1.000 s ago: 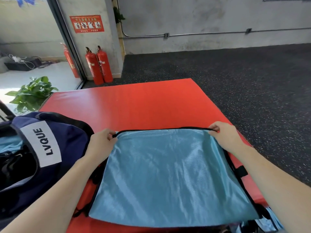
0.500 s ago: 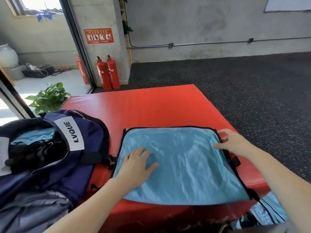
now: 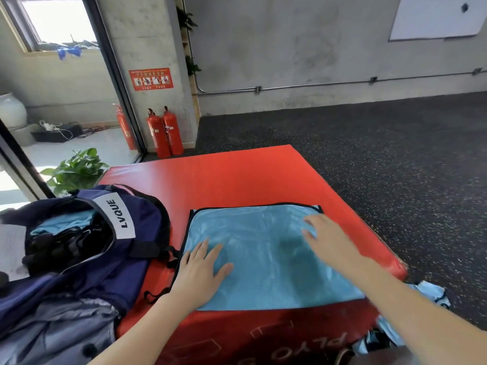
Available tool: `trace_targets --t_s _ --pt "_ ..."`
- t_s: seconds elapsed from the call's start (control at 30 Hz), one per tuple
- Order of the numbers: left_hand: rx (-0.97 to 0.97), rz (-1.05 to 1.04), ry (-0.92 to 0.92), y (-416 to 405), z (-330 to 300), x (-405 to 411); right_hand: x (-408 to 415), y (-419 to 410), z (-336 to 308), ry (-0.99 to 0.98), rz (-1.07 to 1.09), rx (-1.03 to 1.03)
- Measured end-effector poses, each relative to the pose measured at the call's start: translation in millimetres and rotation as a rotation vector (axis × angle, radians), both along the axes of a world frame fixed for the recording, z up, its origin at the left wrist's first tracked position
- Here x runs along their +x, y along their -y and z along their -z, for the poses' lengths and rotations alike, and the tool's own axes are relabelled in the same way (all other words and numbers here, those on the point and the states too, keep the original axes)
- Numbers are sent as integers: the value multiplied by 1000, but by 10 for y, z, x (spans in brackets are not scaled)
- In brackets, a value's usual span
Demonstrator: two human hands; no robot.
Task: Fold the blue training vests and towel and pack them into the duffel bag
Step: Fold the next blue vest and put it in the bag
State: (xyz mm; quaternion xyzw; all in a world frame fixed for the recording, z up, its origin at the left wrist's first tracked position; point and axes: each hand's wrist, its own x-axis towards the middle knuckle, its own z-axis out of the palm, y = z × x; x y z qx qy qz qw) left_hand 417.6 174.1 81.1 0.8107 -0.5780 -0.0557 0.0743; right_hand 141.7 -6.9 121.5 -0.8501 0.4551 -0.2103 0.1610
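At the near edge of the red mat (image 3: 237, 180), white printed letters show on its front side, and a piece of light blue fabric (image 3: 432, 293) hangs beside its right corner, over the dark floor (image 3: 395, 154). A little further in, a folded blue vest (image 3: 263, 259) with black trim lies flat on the mat. The left hand (image 3: 200, 272) rests on the near left part of this vest, with its fingers straight and spread, so it grasps nothing. The right hand (image 3: 326, 241) is over the right part of the vest with its fingers stretched out and relaxed; it is blurred, and I cannot tell if it really touches the cloth.

To the left of the vest, just beside it, the navy duffel bag (image 3: 87, 248) stands open, partly on the mat. It has a white label with the word LVQUE, and inside it some light blue cloth and black straps are visible. A grey garment (image 3: 58, 327) lies in front of the bag.

Behind the bag there is a green plant (image 3: 76, 169). Further away, two red fire extinguishers (image 3: 164, 133) stand against a concrete pillar, under a red sign (image 3: 151, 79).
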Motion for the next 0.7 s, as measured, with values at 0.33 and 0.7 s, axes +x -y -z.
trace_targets --t_s 0.33,0.7 --pt "-18 -50 32 -270 137 126 -291 -218 496 -467 50 11" --pt "-9 -119 -64 -563 -2 -155 -268 -266 485 -500 25 -63"
